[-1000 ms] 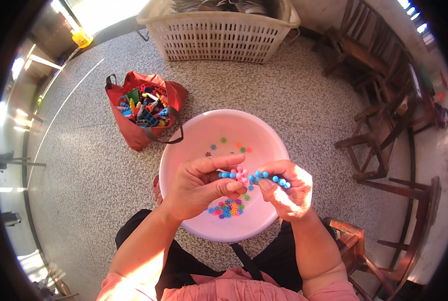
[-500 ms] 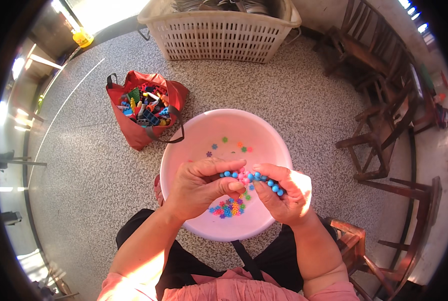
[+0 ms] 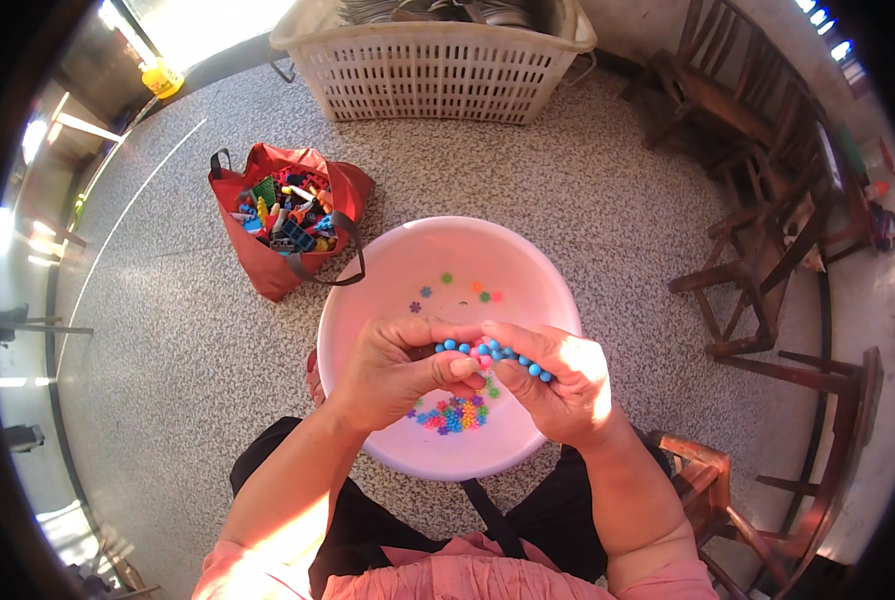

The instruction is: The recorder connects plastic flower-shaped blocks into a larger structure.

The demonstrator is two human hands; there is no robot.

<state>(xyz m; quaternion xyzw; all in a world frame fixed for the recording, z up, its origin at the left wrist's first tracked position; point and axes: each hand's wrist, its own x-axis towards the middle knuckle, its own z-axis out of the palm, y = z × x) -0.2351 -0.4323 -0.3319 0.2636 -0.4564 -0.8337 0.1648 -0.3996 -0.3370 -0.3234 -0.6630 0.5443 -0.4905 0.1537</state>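
Observation:
Over the pink basin (image 3: pixel 527 275), my left hand (image 3: pixel 387 370) and my right hand (image 3: pixel 572 395) meet fingertip to fingertip. Between them is a small joined cluster of round beads. Pink beads (image 3: pixel 484 360) sit in the middle, partly hidden by fingers, and blue beads (image 3: pixel 534 370) stick out on both sides. My left thumb and fingers pinch the left part. The right thumb and forefinger press on the blue beads at the right. Below, many small flower-shaped beads (image 3: pixel 459 416) in mixed colours lie heaped in the basin, with a few scattered toward its far side.
A red bag (image 3: pixel 267 265) full of colourful toy pieces stands left of the basin, its dark handle close to the rim. Beyond is a white slatted basket (image 3: pixel 427 75) holding metal items. Wooden chairs (image 3: pixel 737 290) line the right, and a wooden stool (image 3: pixel 692 460) stands by my right leg.
My right hand has moved left toward my left hand, bringing its blue beads against the pink ones. My left hand stays nearly in place.

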